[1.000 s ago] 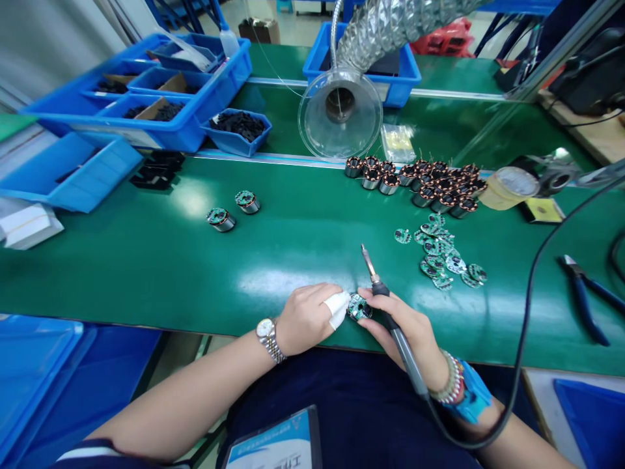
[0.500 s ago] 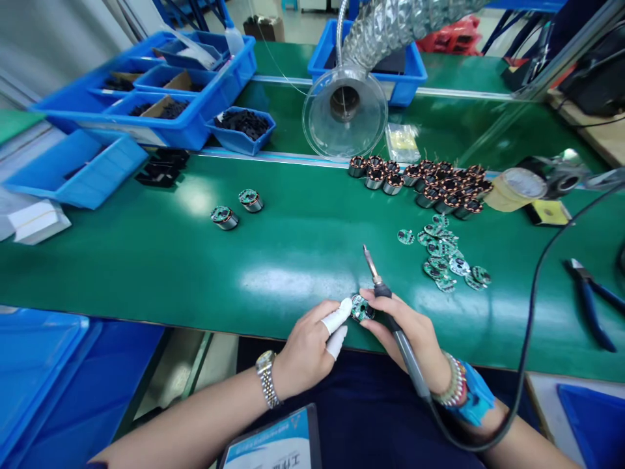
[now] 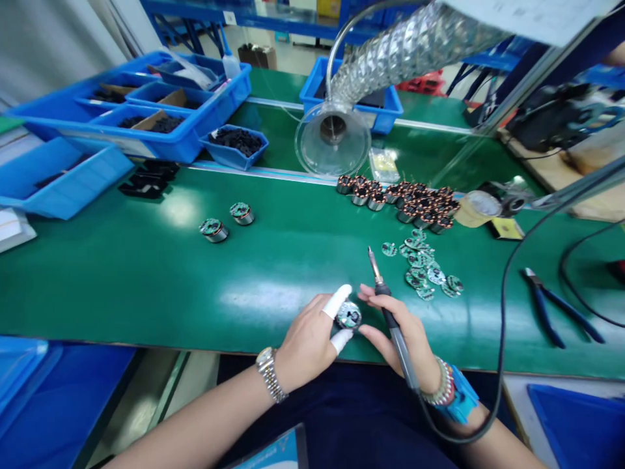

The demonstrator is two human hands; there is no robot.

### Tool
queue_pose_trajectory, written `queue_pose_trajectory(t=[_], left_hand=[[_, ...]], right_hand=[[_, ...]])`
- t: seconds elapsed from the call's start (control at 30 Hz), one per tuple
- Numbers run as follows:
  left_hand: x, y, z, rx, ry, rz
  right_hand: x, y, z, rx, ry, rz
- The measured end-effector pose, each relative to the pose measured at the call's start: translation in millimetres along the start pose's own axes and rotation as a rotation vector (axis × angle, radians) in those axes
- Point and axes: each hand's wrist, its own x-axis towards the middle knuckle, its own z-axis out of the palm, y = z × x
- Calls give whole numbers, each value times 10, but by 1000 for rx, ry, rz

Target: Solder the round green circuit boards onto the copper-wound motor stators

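My left hand (image 3: 312,335), with white covers on two fingertips, grips a round part topped by a green circuit board (image 3: 349,315) near the table's front edge. My right hand (image 3: 407,332) holds a soldering iron (image 3: 401,348), its metal tip pointing up and away. The right thumb and fingertips are just right of the round part, apart from it. Two coil parts with green boards on top (image 3: 213,230) stand at the left. Loose round boards (image 3: 417,259) lie in a pile to the right, in front of several copper-wound cores (image 3: 415,202).
A clear fume hood (image 3: 333,140) on a foil duct hangs beyond the hands. Blue-handled cutters (image 3: 547,312) lie at the right, near the iron's looping cable (image 3: 505,293). Blue bins (image 3: 180,140) with black parts stand at the back left. A yellow sponge (image 3: 508,228) lies back right.
My right fingers have come off the round part, which now sits between my left finger and thumb. The view has shifted, with the far objects lower in the picture.
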Motion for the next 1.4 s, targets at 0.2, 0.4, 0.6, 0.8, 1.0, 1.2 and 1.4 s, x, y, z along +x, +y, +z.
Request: queue_pose_trajectory(t=[0.2, 0.4, 0.6, 0.8, 1.0, 1.2, 1.4], left_hand=[[240, -499, -549, 304, 162, -307], [350, -827, -993, 594, 380, -295], [82, -617, -714, 625, 445, -69], [-195, -488, -328, 531, 314, 48], [-247, -467, -235, 493, 288, 34], [-267, -479, -225, 470, 277, 52], [-269, -469, -227, 456, 283, 36]], right_hand=[[290, 530, -751, -454, 261, 162], [690, 1383, -1522, -727, 439, 213], [786, 1583, -1510, -719, 384, 192], [897, 1437, -1207, -632, 346, 68], [1026, 1433, -1218, -590, 373, 49], [1057, 1416, -1035, -567, 259, 27], [1168, 1398, -880, -558, 192, 41]])
